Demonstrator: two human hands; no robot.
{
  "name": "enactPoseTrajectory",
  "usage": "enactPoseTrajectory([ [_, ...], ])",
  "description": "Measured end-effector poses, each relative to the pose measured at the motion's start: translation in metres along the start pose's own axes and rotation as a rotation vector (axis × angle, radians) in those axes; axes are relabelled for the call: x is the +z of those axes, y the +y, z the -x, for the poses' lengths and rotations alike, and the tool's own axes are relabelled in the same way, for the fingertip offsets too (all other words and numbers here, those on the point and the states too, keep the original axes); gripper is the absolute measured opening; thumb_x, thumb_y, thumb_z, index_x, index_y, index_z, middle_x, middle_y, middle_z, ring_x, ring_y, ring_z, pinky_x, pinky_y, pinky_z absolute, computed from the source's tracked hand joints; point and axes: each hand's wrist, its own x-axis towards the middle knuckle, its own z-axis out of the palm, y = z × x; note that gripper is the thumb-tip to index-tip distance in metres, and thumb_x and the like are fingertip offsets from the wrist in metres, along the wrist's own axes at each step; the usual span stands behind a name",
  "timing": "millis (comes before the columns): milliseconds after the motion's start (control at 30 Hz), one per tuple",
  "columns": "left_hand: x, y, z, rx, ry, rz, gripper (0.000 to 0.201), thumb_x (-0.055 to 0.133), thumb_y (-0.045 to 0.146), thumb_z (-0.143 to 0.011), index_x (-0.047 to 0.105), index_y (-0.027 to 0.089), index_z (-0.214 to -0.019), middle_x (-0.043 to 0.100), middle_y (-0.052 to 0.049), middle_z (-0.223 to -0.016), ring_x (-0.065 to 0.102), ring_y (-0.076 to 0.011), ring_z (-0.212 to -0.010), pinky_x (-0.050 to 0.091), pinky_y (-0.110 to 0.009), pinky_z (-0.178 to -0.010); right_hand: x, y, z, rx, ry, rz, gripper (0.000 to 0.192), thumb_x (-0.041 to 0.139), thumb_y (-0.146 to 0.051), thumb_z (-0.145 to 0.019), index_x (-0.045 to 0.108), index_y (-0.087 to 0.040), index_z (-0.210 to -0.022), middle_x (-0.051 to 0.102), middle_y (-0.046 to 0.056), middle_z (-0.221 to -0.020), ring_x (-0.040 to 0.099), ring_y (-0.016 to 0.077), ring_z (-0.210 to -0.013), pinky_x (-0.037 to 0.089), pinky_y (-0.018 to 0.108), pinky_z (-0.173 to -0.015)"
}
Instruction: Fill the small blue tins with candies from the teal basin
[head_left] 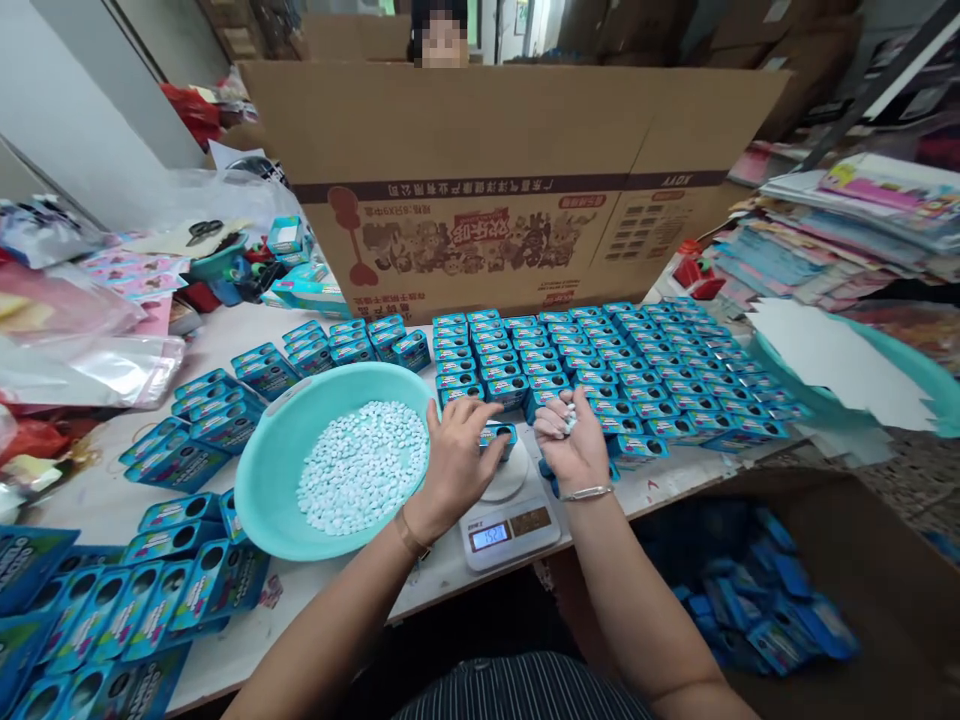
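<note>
My left hand (457, 455) is beside a small blue box (496, 436) on the white plate of a digital scale (511, 530). Its thumb and fingers are apart, with nothing visible between them; whether a fingertip touches the box I cannot tell. Turned palm up with curled fingers, my right hand (574, 450) holds a few pale tablets (571, 416) to the right of the scale. To the left stands a turquoise basin (259, 490) with a heap of pale blue-white tablets (364, 468) in it. The scale's display is lit, its digits hard to read.
Rows of blue boxes (600, 360) fill the table's back right, and more boxes (157, 590) stand at left. A large printed carton (480, 130) rises behind them, with a person beyond it. Below the right edge, an open carton (862, 540) contains blue boxes. Stacked printed sheets (840, 230) lie far right.
</note>
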Motion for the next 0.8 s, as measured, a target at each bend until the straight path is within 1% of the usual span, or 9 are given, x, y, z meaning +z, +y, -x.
enactPoseTrajectory([
  [33, 0.000, 0.004, -0.002, 0.025, 0.036, 0.032, 0.017, 0.059, 0.029, -0.090, 0.067, 0.026, -0.105, 0.069, -0.004, -0.104, 0.058, -0.0240, -0.110, 0.020, -0.059, -0.113, 0.004, 0.004, -0.001, -0.004, 0.009, -0.014, 0.037, 0.047, -0.039, -0.098, 0.046, -0.019, -0.067, 0.036, -0.010, -0.048, 0.038, 0.0048, -0.037, 0.039, 0.015, -0.038],
  [100, -0.001, 0.013, -0.006, 0.070, 0.072, 0.058, 0.013, 0.057, 0.029, -0.092, 0.070, 0.026, -0.090, 0.069, -0.001, -0.089, 0.059, -0.0208, -0.097, 0.021, -0.055, -0.112, 0.009, 0.013, -0.004, -0.014, 0.020, -0.034, 0.036, 0.049, -0.039, -0.097, 0.047, -0.020, -0.067, 0.040, -0.010, -0.049, 0.048, 0.0062, -0.044, 0.052, 0.020, -0.052],
  [233, 0.002, 0.026, -0.014, 0.123, 0.034, 0.003, 0.013, 0.059, 0.030, -0.090, 0.071, 0.026, -0.088, 0.070, -0.001, -0.088, 0.057, -0.0227, -0.095, 0.023, -0.055, -0.108, 0.010, 0.026, -0.008, -0.008, 0.012, -0.005, 0.034, 0.057, -0.040, -0.093, 0.049, -0.021, -0.066, 0.047, -0.007, -0.050, 0.064, 0.0125, -0.061, 0.058, 0.029, -0.067],
  [333, 0.007, 0.032, -0.016, 0.148, -0.006, -0.065, 0.014, 0.060, 0.029, -0.089, 0.072, 0.024, -0.084, 0.071, -0.003, -0.087, 0.057, -0.0247, -0.094, 0.022, -0.058, -0.107, 0.008, 0.032, -0.008, -0.029, 0.041, 0.007, 0.034, 0.062, -0.039, -0.089, 0.050, -0.021, -0.064, 0.050, -0.006, -0.051, 0.064, 0.0131, -0.062, 0.057, 0.027, -0.065],
  [433, 0.009, 0.033, -0.018, 0.142, 0.005, -0.035, 0.013, 0.062, 0.027, -0.088, 0.072, 0.024, -0.081, 0.072, -0.003, -0.087, 0.058, -0.0246, -0.094, 0.023, -0.057, -0.107, 0.007, 0.031, -0.006, -0.012, 0.073, -0.047, 0.036, 0.058, -0.036, -0.092, 0.048, -0.021, -0.061, 0.049, -0.005, -0.051, 0.062, 0.0118, -0.059, 0.056, 0.023, -0.061],
  [567, 0.000, 0.023, -0.023, 0.048, 0.114, 0.170, 0.010, 0.063, 0.029, -0.087, 0.072, 0.026, -0.084, 0.072, -0.001, -0.086, 0.060, -0.0211, -0.090, 0.033, -0.049, -0.103, 0.006, 0.021, -0.001, 0.070, 0.083, -0.169, 0.033, 0.055, -0.032, -0.094, 0.050, -0.019, -0.064, 0.050, -0.005, -0.052, 0.060, 0.0107, -0.057, 0.058, 0.025, -0.065],
  [667, -0.006, 0.009, -0.027, -0.002, 0.172, 0.085, 0.012, 0.063, 0.031, -0.087, 0.072, 0.025, -0.083, 0.071, -0.003, -0.090, 0.058, -0.0244, -0.098, 0.030, -0.053, -0.105, 0.001, 0.008, 0.002, 0.032, 0.108, -0.207, 0.033, 0.052, -0.032, -0.096, 0.050, -0.019, -0.065, 0.050, -0.005, -0.053, 0.060, 0.0099, -0.055, 0.059, 0.027, -0.067],
  [733, -0.005, 0.001, -0.026, 0.009, 0.088, -0.038, 0.013, 0.061, 0.030, -0.087, 0.072, 0.026, -0.082, 0.071, -0.004, -0.094, 0.055, -0.0279, -0.107, 0.021, -0.062, -0.108, -0.002, 0.000, 0.004, -0.032, 0.118, -0.206, 0.035, 0.050, -0.033, -0.097, 0.049, -0.019, -0.065, 0.050, -0.006, -0.053, 0.058, 0.0087, -0.053, 0.059, 0.025, -0.065],
  [800, 0.001, -0.003, -0.024, 0.035, -0.055, -0.120, 0.013, 0.060, 0.027, -0.088, 0.072, 0.026, -0.084, 0.071, -0.005, -0.097, 0.054, -0.0303, -0.112, 0.017, -0.069, -0.108, -0.004, -0.007, 0.005, -0.094, 0.121, -0.198, 0.036, 0.047, -0.033, -0.098, 0.048, -0.019, -0.065, 0.050, -0.006, -0.052, 0.057, 0.0078, -0.051, 0.058, 0.024, -0.062],
])
